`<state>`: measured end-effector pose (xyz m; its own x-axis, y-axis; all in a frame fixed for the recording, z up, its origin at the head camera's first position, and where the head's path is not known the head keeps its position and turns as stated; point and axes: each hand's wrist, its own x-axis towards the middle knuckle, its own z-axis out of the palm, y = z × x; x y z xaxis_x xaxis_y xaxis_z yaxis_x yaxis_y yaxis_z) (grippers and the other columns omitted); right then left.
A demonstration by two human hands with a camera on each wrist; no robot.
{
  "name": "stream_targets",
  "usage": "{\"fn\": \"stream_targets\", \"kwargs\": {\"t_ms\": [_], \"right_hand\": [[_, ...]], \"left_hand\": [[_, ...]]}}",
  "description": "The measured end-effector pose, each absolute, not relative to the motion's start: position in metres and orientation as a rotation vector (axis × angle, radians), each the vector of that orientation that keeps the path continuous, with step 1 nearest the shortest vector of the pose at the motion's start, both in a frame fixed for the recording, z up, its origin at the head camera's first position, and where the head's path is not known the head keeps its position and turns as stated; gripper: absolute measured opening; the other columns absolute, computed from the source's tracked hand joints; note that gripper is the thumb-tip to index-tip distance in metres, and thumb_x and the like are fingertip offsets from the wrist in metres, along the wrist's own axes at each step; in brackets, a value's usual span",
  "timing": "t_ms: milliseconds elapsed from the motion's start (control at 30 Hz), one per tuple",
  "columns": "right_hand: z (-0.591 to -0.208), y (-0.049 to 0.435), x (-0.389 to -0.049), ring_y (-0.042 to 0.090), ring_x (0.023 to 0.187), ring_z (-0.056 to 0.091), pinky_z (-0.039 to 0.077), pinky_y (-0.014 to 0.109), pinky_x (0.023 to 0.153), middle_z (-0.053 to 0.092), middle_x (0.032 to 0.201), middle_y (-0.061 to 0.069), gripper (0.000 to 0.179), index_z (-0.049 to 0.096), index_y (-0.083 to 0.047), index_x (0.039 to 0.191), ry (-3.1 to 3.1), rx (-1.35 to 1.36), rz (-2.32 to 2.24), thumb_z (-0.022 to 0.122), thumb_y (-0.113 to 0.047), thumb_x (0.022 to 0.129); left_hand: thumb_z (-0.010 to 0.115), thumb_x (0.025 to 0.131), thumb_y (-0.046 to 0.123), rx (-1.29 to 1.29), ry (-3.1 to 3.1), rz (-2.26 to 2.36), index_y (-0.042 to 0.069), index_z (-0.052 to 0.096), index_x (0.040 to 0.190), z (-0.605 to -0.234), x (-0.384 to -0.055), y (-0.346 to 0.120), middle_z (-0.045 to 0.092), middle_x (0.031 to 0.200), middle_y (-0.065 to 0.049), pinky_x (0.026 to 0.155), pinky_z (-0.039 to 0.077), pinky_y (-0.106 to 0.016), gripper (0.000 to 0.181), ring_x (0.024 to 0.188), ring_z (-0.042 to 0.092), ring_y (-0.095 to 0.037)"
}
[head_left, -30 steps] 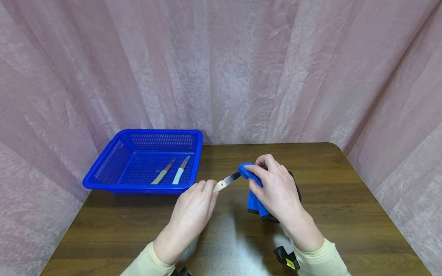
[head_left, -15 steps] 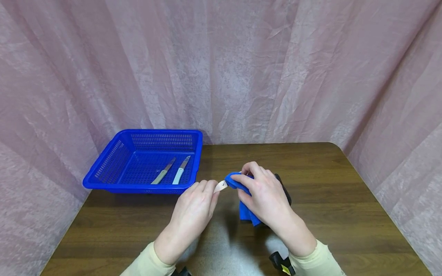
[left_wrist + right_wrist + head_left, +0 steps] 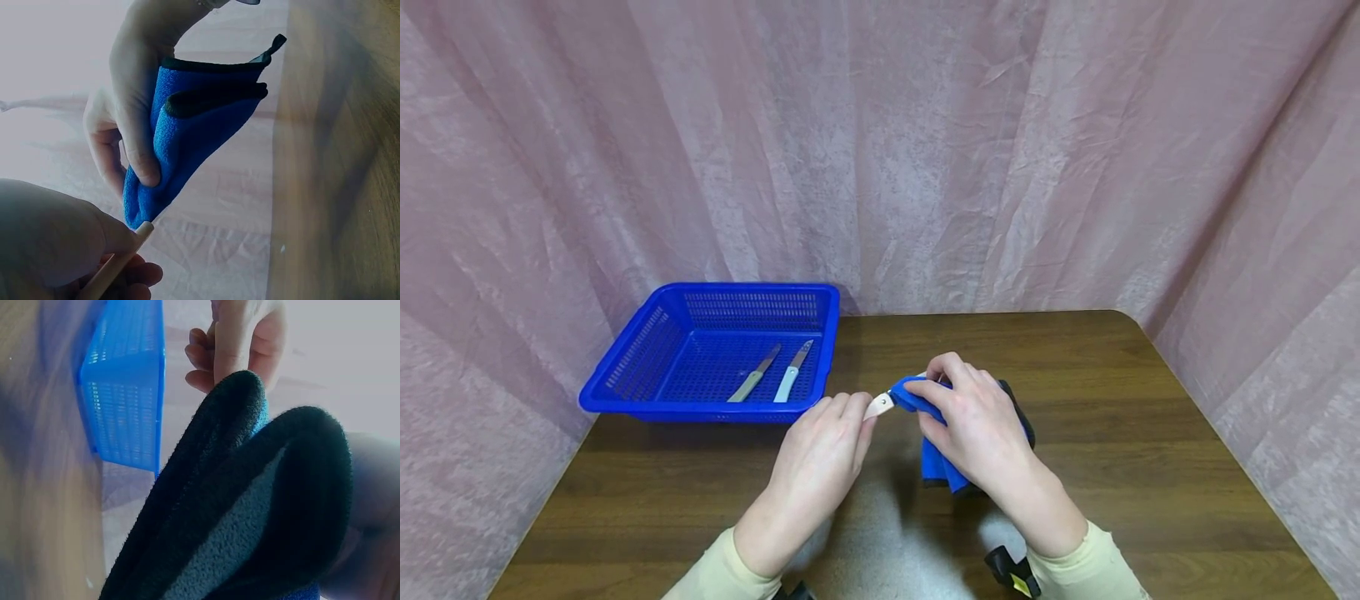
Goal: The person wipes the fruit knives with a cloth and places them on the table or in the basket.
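My left hand (image 3: 822, 450) grips the cream handle of a small knife (image 3: 878, 406), its blade end pointing up and to the right. A folded blue cloth (image 3: 194, 131) with dark edging is wrapped over the blade, which it almost wholly hides. From the other side my right hand (image 3: 976, 417) pinches the cloth around the blade between thumb and fingers, close to the handle. In the right wrist view the cloth's dark-edged folds (image 3: 250, 506) cover much of the picture, and the left hand's fingers (image 3: 232, 347) show behind them.
A blue plastic basket (image 3: 709, 406) stands at the back left of the wooden table (image 3: 1112, 417). Inside it lie a green-handled knife (image 3: 748, 383) and a pale-handled knife (image 3: 787, 382). A pink curtain (image 3: 880, 167) hangs behind the table and along its sides.
A second ago part of the blade was bare. The right hand then slid the cloth left and down along it towards the handle. Over the last half second both hands have hardly moved.
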<state>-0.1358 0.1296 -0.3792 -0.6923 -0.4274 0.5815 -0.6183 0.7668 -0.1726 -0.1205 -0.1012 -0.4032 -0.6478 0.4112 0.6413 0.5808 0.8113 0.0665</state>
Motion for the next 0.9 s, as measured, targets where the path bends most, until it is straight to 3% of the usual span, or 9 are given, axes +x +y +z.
{"fn": "stream_targets", "kwargs": {"t_ms": [900], "right_hand": [[-0.377,0.147,-0.145,0.029,0.087,0.066,0.055,0.045,0.076,0.065,0.113,0.007,0.031,0.086,-0.015,0.117,-2.483,0.609,0.510,0.086,-0.007,0.087]], "left_hand": [[0.085,0.096,0.012,-0.719,-2.363,-0.367,0.003,0.068,0.107,-0.401,-0.120,-0.102,0.059,0.076,-0.003,0.054,0.044,-0.037,0.022,0.063,0.054,-0.024]]}}
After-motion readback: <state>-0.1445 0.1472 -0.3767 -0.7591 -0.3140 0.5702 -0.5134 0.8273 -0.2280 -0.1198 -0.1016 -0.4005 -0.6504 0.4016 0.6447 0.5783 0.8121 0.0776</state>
